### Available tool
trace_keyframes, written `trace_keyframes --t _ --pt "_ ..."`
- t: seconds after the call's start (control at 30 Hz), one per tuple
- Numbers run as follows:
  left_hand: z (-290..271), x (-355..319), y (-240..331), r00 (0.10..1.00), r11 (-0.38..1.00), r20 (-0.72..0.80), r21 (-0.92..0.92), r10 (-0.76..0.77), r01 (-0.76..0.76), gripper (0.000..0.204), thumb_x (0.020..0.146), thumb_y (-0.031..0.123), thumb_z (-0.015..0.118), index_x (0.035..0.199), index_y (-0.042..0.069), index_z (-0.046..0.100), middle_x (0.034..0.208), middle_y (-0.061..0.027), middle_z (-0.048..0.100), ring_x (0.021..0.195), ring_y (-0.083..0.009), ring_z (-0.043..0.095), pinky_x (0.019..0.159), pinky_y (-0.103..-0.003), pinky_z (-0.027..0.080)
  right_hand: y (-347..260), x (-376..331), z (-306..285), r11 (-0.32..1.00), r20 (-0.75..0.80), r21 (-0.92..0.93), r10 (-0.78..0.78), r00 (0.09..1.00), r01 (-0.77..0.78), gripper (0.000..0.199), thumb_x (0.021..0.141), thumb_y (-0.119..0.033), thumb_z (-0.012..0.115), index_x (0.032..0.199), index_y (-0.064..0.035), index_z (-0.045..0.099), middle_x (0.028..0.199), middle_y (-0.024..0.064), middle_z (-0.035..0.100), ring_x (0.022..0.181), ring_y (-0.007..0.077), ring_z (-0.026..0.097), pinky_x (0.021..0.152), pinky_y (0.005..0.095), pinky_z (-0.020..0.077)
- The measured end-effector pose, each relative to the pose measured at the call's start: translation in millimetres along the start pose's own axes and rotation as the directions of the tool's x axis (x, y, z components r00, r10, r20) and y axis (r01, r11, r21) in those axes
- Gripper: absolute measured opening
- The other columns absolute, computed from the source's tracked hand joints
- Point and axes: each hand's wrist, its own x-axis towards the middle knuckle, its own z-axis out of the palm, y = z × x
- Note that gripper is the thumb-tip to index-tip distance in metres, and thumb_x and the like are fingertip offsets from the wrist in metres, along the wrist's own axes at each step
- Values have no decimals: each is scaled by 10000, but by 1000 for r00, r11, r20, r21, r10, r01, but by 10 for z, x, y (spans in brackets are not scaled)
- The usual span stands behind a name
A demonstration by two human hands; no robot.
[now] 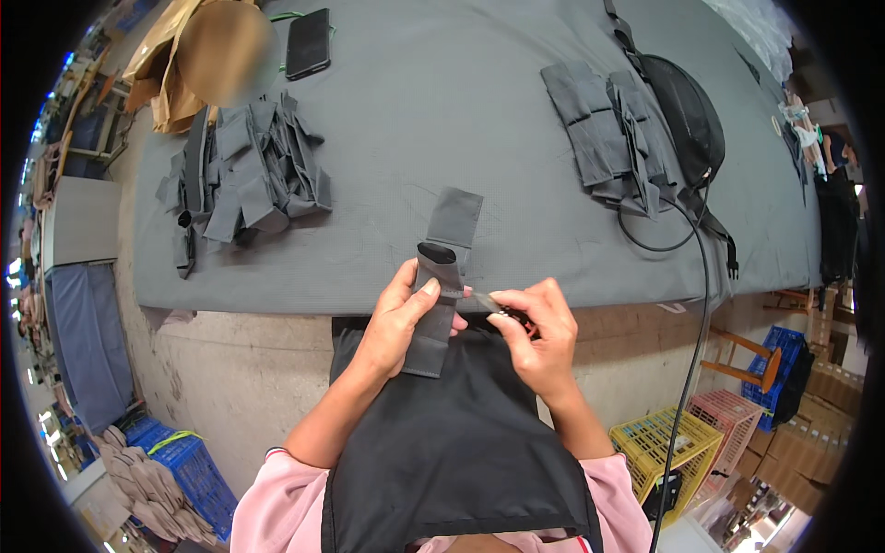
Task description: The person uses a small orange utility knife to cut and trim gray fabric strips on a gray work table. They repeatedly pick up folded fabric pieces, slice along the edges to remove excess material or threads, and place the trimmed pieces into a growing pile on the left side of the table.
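A dark grey fabric strip point(445, 276) with stitched ends and an open loop is pinched between thumb and fingers of my left hand point(398, 318), at the table's front edge. One end lies on the table; the other hangs in front of my black apron. In my right hand point(539, 334) is a small pair of thread snips point(489, 301), its tip close to the strip's right edge at the seam. The fingers cover most of its handle, so I cannot tell whether its blades touch a thread.
Piles of similar grey strips point(258, 175) lie left and right point(613, 134) on the grey-covered table point(396, 120). A phone point(308, 44) and brown paper bag point(169, 64) are far left. A black waist bag point(684, 115) and cable point(703, 313) are right. Crates point(668, 442) stand below.
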Motion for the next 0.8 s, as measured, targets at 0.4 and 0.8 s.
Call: trace_keyframes --t 0.4,0.8 --pt "39 -11 4 987 912 155 -395 -52 110 343 995 241 406 1259 21 400 1144 -147 572 937 -230 625 723 -389 572 166 -176 247 913 46 359 190 981 -193 202 814 33 664 1013 7 645 904 42 499 764 106 610 573 198 457" --pt "63 -62 13 984 973 177 -229 30 12 342 953 180 520 1264 77 419 1265 -152 529 1004 -243 619 770 -374 565 136 164 4 924 -106 -323 -251 962 205 303 684 -34 743 972 -69 654 785 48 542 605 203 519 545 320 417"
